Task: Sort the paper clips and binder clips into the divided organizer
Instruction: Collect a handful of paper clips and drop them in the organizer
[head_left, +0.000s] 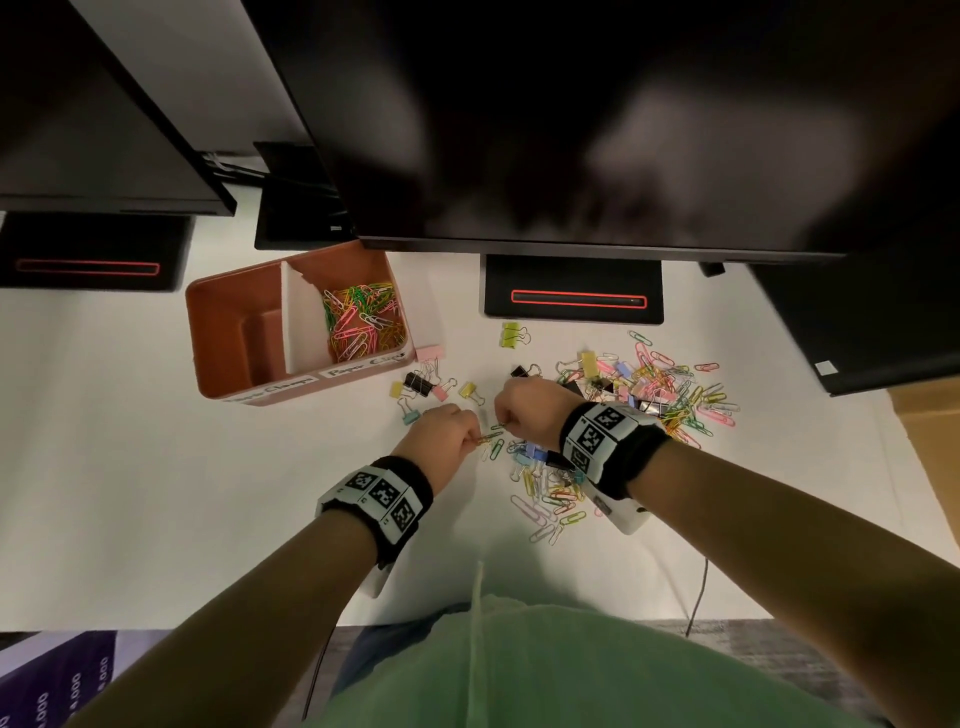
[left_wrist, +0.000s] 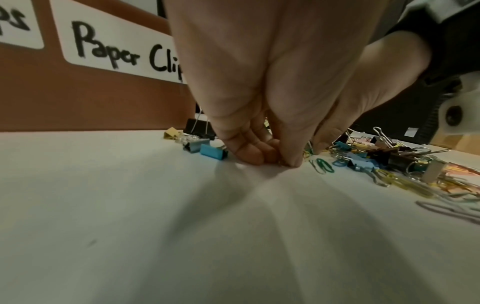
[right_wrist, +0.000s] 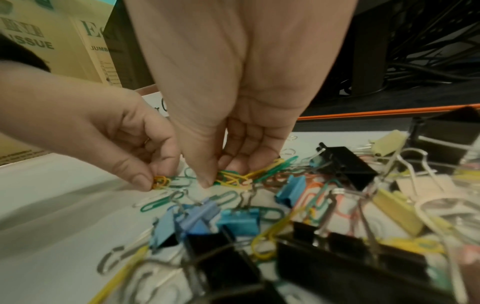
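Note:
The brown divided organizer (head_left: 228, 332) stands at the back left; its right compartment holds coloured paper clips (head_left: 361, 322), its left one looks empty. My left hand (head_left: 441, 434) pinches a small bunch of orange and yellow paper clips (right_wrist: 161, 182) just above the desk. Close to its right, my right hand (head_left: 524, 410) has thumb and fingers curled round several yellow and green paper clips (right_wrist: 233, 179). A mixed pile of paper clips and binder clips (head_left: 660, 400) lies to the right and under my right wrist.
Loose binder clips (head_left: 421, 387) lie between the organizer and my hands. Monitors overhang the desk's back, with black stands (head_left: 574, 291) behind the pile. A cardboard box (head_left: 930, 436) sits at the far right. White desk surface (head_left: 156, 493) stretches to the left.

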